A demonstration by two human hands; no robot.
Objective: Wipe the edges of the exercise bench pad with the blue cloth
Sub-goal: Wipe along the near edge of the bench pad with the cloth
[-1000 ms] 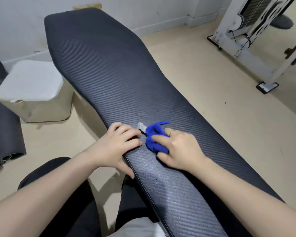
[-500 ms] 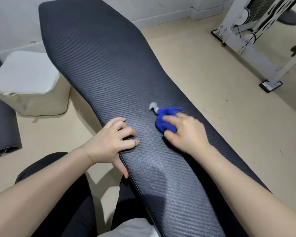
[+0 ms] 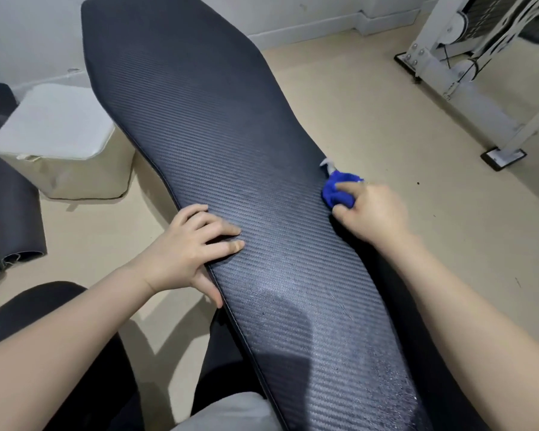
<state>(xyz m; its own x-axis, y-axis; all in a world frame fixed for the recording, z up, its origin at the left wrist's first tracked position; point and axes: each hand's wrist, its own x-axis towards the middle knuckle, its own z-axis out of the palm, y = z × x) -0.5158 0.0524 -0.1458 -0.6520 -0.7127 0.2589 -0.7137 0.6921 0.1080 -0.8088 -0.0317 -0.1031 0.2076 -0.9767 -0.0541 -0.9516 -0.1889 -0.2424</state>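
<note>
The bench pad (image 3: 224, 169) runs from the upper left of the frame to the lower right, and you look only partway round its edges. Your left hand (image 3: 187, 253) rests near its left edge, fingers loosely spread. Your right hand (image 3: 374, 213) clamps the bunched blue cloth (image 3: 336, 189) against the right edge, mid-frame; the far end looks unwiped.

my right hand (image 3: 374, 213) now sits at the right edge of the bench pad (image 3: 218, 144), having slid across from the middle near the left edge. the bunched blue cloth (image 3: 336, 189) comes with it, pinched under my fingers, and now touches that right edge. its pale tag (image 3: 328, 164) pokes out past the edge toward the far end.
</note>
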